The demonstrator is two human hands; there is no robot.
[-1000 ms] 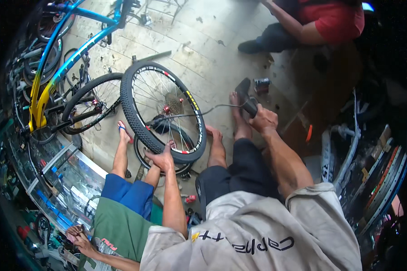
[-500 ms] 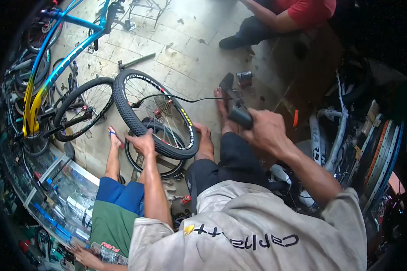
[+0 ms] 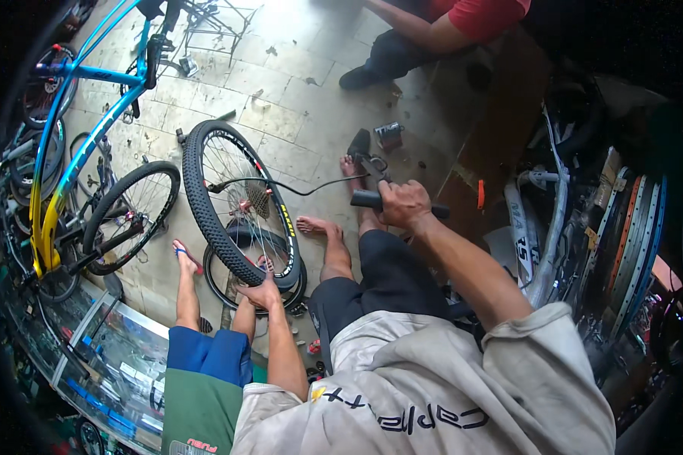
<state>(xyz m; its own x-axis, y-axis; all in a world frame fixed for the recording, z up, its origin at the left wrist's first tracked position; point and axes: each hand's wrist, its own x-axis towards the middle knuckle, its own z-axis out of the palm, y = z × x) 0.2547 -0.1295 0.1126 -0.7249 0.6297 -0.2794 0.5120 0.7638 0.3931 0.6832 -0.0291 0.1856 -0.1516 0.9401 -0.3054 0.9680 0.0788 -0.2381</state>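
Both hands are busy, well apart from each other: the left hand is closed over the lower edge of the bicycle wheel, holding it upright on the tiled floor, while the right hand is clamped around the black pump handle, raised in front of the knees. A thin black hose runs from the pump across to the wheel's rim. Compared with a second ago, the right hand sits higher and closer to the body, and the handle is lifted away from the pump foot by the bare toes; the left hand has kept its grip on the tyre, though the wheel reads as standing steeper and more edge-on. That looks like the top of a pumping stroke, so I judge air is going into the tyre, with the wheel steadied throughout. A second wheel belongs to the blue and yellow bicycle standing at left. Another person's legs in blue shorts sit just beside the wheel, one foot in a sandal. Across the floor a person in a red shirt crouches. Floor is worn pale tile, gritty; a glass display counter lines the lower left, stacked rims crowd the right.
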